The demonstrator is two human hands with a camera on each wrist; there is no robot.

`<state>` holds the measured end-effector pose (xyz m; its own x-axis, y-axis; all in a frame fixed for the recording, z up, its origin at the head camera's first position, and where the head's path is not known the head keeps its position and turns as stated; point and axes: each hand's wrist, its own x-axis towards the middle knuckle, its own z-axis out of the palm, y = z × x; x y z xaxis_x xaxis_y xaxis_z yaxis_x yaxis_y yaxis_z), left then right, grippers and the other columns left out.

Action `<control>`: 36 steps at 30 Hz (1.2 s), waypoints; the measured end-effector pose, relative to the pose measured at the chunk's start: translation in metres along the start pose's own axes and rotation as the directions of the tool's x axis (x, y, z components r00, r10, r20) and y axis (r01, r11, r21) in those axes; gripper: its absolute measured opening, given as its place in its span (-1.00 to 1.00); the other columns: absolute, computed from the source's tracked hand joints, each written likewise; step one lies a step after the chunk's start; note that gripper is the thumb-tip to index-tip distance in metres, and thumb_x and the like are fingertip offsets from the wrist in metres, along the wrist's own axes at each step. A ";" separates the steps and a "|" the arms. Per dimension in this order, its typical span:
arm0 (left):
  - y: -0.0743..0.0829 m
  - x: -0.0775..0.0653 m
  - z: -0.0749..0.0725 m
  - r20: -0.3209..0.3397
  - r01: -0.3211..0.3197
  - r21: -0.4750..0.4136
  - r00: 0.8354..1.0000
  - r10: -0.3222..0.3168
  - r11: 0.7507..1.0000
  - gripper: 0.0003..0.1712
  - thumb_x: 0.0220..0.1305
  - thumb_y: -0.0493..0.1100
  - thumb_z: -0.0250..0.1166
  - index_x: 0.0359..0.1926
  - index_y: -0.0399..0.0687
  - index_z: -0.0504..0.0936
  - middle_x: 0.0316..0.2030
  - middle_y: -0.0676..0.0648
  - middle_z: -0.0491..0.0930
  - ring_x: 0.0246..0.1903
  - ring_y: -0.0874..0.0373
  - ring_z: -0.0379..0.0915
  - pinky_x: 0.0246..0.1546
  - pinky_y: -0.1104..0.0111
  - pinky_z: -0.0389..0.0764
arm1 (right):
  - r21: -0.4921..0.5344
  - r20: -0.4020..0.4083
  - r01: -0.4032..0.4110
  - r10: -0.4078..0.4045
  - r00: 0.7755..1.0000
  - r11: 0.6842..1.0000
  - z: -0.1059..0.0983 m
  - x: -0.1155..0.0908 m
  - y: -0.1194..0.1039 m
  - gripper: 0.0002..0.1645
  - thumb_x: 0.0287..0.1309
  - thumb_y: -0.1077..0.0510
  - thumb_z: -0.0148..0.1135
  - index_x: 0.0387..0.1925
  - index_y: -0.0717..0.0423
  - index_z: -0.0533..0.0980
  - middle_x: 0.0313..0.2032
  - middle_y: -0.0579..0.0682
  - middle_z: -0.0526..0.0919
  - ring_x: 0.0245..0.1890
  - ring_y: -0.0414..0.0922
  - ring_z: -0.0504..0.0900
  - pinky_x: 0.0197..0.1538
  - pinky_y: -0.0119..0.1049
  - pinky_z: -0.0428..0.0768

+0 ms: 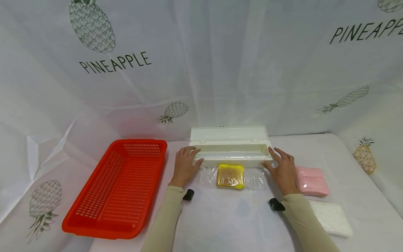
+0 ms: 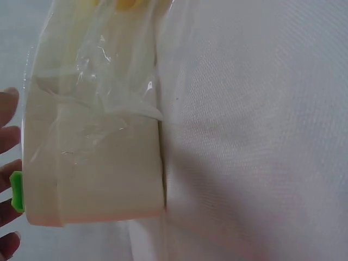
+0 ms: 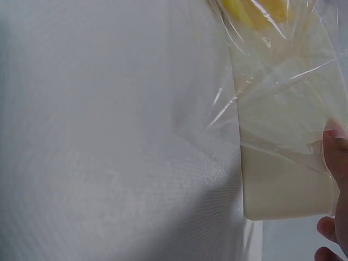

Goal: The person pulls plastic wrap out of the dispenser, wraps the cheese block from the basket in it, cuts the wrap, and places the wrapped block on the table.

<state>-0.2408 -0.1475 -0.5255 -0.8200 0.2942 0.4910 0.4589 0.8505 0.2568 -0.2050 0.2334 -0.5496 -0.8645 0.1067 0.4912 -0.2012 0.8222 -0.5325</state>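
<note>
A white cling film dispenser (image 1: 233, 163) sits at the back of the table, its lid (image 1: 228, 133) raised behind it. Clear film (image 1: 255, 179) drapes from its front over a yellow-edged, tan-topped block (image 1: 230, 176) that looks like a sponge. My left hand (image 1: 185, 166) holds the dispenser's left end, fingers over the top and thumb at the front. A small green piece (image 2: 17, 191) shows by its fingertips in the left wrist view. At the opposite end my right hand (image 1: 283, 171) grips the dispenser, its thumb (image 3: 334, 147) on the film-covered front face.
An orange-red plastic basket (image 1: 122, 189) stands left of my left arm. To the right lie a pink wrapped pack (image 1: 311, 181) and, nearer, a white pack (image 1: 332, 217), partly behind my right sleeve. A pineapple-printed white curtain (image 1: 220, 70) hangs behind the table.
</note>
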 end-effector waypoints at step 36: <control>0.002 -0.021 -0.004 -0.097 -0.242 0.075 0.964 0.249 0.967 -0.93 0.32 -0.25 0.44 -0.20 -0.02 0.72 -0.19 0.06 0.74 -0.11 0.06 0.55 0.02 0.18 0.50 | 0.191 0.034 0.360 -0.373 0.927 0.913 -0.010 -0.016 -0.011 -0.53 -0.23 0.58 0.59 -0.27 0.10 0.76 -0.25 -0.04 0.77 -0.19 0.01 0.64 -0.02 -0.22 0.40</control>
<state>-0.2211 -0.1539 -0.5319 -0.6432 0.4528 0.6175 0.6165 0.7845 0.0668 -0.1843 0.2281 -0.5454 -0.7421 -0.2269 0.6307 -0.5832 0.6825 -0.4406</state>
